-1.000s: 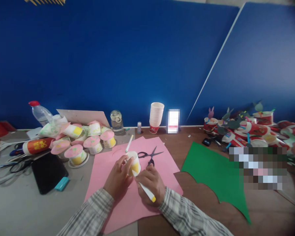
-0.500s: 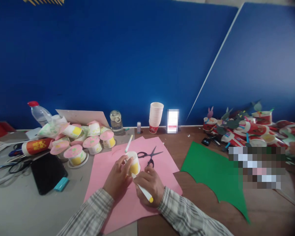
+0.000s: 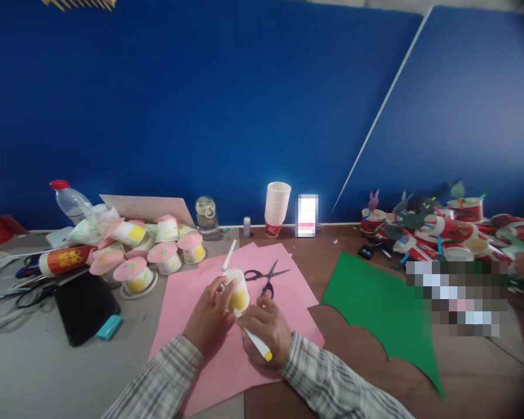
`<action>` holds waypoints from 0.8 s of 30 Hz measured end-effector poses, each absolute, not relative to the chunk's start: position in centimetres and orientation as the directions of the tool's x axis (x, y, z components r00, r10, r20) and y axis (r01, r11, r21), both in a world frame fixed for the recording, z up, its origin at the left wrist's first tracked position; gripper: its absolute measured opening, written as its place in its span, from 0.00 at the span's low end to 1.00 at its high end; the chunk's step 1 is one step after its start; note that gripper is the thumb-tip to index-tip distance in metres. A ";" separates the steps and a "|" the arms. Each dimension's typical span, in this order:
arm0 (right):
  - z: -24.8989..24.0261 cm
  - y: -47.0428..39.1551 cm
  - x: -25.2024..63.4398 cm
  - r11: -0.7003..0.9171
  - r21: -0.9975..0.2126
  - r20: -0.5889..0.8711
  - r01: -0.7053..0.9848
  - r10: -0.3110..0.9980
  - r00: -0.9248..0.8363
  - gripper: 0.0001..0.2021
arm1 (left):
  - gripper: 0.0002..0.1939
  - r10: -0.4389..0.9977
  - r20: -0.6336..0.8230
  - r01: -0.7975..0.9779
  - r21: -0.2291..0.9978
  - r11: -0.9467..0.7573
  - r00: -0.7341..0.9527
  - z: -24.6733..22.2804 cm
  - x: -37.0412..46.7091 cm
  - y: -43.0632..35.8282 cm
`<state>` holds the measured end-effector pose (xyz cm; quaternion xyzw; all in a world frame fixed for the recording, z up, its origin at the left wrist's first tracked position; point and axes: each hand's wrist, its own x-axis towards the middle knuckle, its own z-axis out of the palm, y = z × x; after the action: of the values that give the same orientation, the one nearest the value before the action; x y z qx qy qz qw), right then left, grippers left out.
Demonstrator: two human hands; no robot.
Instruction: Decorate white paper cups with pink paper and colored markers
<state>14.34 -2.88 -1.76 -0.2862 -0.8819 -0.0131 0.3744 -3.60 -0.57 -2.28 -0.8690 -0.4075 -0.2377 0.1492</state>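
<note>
In my left hand [image 3: 209, 311] is a small white paper cup [image 3: 236, 285] with a yellow coloured patch on its side. My right hand [image 3: 266, 329] grips a white marker pen [image 3: 258, 344] with a yellow end; its tip points at the cup's lower edge, and I cannot tell if it touches. Under both hands lie pink paper sheets [image 3: 179, 361]. Just beyond my right hand, open scissors [image 3: 268, 274] with dark handles rest on the pink paper. A white cap-like pen piece [image 3: 229, 255] lies behind the cup.
Several pink-topped decorated cups [image 3: 133, 274] crowd the left, near a black tablet-like slab [image 3: 87, 307]. A stack of paper cups [image 3: 277, 206] and a glass jar [image 3: 206, 218] stand by the blue wall. Green paper [image 3: 379, 308] lies right, before piled red cups [image 3: 452, 227].
The marker in my right hand has shifted very slightly against the cup's lower side. Otherwise both hands and the cup stay in nearly the same place.
</note>
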 end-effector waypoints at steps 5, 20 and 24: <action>-1.5 -2.8 14.3 0.826 -0.193 0.730 0.530 0.482 -0.486 0.08 | 0.18 0.695 0.518 0.785 0.071 -0.616 0.498 -2.2 -3.6 -0.6; -1.5 -2.8 14.2 0.826 -0.189 0.727 0.530 0.481 -0.490 0.08 | 0.14 0.625 0.524 0.756 -0.058 -0.652 0.579 -1.8 -3.6 -0.7; -1.4 -2.8 14.1 0.825 -0.179 0.748 0.535 0.468 -0.471 0.08 | 0.11 0.636 0.524 0.765 -0.048 -0.642 0.567 -1.9 -3.6 -0.7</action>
<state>14.15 -2.82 -1.38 -0.2928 -0.8568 -0.0399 0.4226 -3.59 -0.72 -1.86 -0.8745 -0.4006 -0.2370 0.1362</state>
